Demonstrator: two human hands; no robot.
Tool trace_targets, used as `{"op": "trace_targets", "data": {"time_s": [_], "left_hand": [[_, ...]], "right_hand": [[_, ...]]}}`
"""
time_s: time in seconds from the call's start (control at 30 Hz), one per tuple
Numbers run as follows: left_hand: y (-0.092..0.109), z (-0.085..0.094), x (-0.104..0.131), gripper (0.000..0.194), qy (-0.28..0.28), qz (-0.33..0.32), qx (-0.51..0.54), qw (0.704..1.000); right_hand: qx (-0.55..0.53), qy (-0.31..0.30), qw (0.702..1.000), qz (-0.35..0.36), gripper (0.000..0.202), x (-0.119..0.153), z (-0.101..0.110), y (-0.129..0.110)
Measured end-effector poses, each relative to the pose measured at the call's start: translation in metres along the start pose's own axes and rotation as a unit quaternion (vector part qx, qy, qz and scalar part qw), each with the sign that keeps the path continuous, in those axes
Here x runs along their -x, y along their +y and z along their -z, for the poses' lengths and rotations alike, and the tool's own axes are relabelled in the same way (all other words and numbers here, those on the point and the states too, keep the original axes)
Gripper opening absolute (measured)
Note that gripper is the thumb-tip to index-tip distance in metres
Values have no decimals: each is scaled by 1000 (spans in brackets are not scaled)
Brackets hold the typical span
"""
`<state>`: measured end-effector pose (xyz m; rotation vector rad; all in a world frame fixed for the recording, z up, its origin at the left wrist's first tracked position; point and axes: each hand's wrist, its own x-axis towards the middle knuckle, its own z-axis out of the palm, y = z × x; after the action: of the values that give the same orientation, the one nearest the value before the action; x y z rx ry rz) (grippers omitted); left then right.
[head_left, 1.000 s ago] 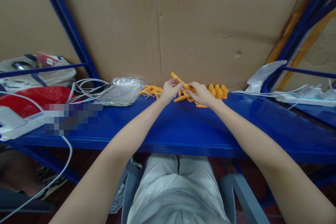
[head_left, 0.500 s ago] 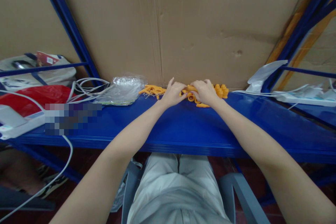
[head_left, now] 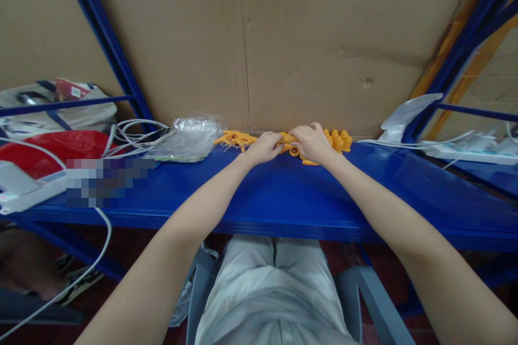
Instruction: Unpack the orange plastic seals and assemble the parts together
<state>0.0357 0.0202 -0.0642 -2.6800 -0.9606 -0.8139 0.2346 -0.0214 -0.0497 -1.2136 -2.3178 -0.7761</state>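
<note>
Both my hands meet over orange plastic parts near the back of the blue shelf [head_left: 279, 199]. My left hand [head_left: 265, 146] is closed on one end of an orange plastic piece [head_left: 286, 138], and my right hand [head_left: 311, 143] grips its other end; the fingers hide most of its shape. Just below lies a round orange part [head_left: 294, 151] with a hole, and a flat orange part [head_left: 310, 162] is under my right hand. To the left is a heap of orange pieces with small chains [head_left: 237, 139]. Several orange cup-like parts [head_left: 342, 140] stand to the right.
Clear plastic bags [head_left: 190, 137] and coiled white cables [head_left: 135, 137] lie to the left, beside a red bag [head_left: 81, 150] and a white power strip [head_left: 32, 191]. Cardboard [head_left: 303, 43] walls the back. Another power strip [head_left: 477, 152] is at right. A person's leg [head_left: 28, 264] shows lower left.
My left hand's raised fingers have come down and closed around the orange piece. My right hand has stayed almost in place, its fingers shifting slightly over the piece.
</note>
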Motion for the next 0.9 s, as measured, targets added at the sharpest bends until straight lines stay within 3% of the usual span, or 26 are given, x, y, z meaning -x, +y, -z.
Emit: {"op": "trace_targets", "data": {"time_s": [0.2, 0.5, 0.9], "left_hand": [[4, 6, 0, 18, -9, 3, 10, 1000], [11, 6, 3, 18, -66, 10, -3, 998], [11, 8, 0, 24, -47, -9, -5, 999]], "right_hand": [[6, -10, 1000, -10, 34, 0, 3, -2], [21, -120, 992, 0, 33, 0, 10, -10], [37, -81, 996, -1, 25, -2, 13, -12]]}}
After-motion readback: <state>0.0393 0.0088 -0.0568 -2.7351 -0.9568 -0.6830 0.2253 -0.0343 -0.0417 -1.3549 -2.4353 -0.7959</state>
